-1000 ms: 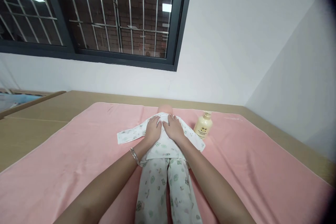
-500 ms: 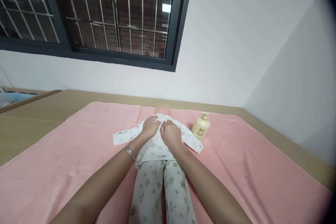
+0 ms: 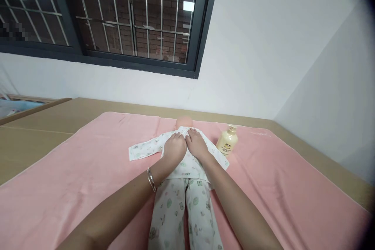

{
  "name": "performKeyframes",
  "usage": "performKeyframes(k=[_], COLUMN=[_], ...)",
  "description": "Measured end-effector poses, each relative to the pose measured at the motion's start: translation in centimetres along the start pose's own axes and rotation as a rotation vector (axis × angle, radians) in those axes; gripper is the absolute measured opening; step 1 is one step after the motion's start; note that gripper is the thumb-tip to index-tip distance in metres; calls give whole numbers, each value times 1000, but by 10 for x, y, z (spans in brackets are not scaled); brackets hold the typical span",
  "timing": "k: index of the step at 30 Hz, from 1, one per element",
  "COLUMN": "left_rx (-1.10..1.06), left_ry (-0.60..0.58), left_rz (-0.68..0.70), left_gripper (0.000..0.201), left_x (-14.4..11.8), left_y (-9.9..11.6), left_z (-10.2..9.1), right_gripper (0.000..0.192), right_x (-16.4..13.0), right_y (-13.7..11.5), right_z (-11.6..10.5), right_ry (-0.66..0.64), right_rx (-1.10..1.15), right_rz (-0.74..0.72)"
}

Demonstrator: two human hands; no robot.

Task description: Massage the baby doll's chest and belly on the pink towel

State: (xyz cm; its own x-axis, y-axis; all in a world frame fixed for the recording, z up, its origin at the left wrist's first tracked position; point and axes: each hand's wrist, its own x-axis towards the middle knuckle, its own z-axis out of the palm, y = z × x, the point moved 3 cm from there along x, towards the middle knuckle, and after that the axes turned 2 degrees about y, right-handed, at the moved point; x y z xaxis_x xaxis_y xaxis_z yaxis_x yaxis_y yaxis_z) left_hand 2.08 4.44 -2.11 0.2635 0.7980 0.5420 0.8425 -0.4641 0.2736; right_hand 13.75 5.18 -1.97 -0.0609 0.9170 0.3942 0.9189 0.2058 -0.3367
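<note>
A doll (image 3: 184,121) lies on its back, its bare head at the far end. It wears a white long-sleeved shirt (image 3: 190,167) and white trousers (image 3: 169,213), both with small printed figures. On the upper chest, my left hand (image 3: 175,149) is closed with its fingers curled on the shirt front. Beside it, touching or nearly so, my right hand (image 3: 197,143) has its bent fingers pressed to the cloth just below the collar. Both hands hide the middle of the shirt front and what the fingertips pinch. The sleeves spread out to either side.
Under the doll lies a pink sheet (image 3: 96,168) with some creases. A pale yellow pump bottle (image 3: 227,140) stands just right of the doll's shoulder. Behind are a wooden ledge (image 3: 140,110), a white wall (image 3: 234,66) and a barred window (image 3: 140,19).
My left hand has curled its fingers and moved right and slightly nearer me. My right hand has shifted up toward the collar, its fingers extending farther. The view has shifted slightly.
</note>
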Motion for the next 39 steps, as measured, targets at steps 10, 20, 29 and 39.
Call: performKeyframes(k=[10,20,29,39], left_rx=[-143,-215,-185,-80], left_ry=[-74,4,0,4], left_rz=[-72,-106,-93,-64], left_gripper=[42,41,40,37], left_x=[21,19,19,18], left_y=[-32,-35,-35,-32], left_z=[13,21,20,15], right_gripper=[45,46,51,51], right_x=[-18,-13,-10,-10], right_y=[-30,-20,-9,-8], right_z=[-4,-5,2,3], right_ry=[20,17,45,61], right_rx=[-191,-86,25,35], right_rz=[42,54,72,64])
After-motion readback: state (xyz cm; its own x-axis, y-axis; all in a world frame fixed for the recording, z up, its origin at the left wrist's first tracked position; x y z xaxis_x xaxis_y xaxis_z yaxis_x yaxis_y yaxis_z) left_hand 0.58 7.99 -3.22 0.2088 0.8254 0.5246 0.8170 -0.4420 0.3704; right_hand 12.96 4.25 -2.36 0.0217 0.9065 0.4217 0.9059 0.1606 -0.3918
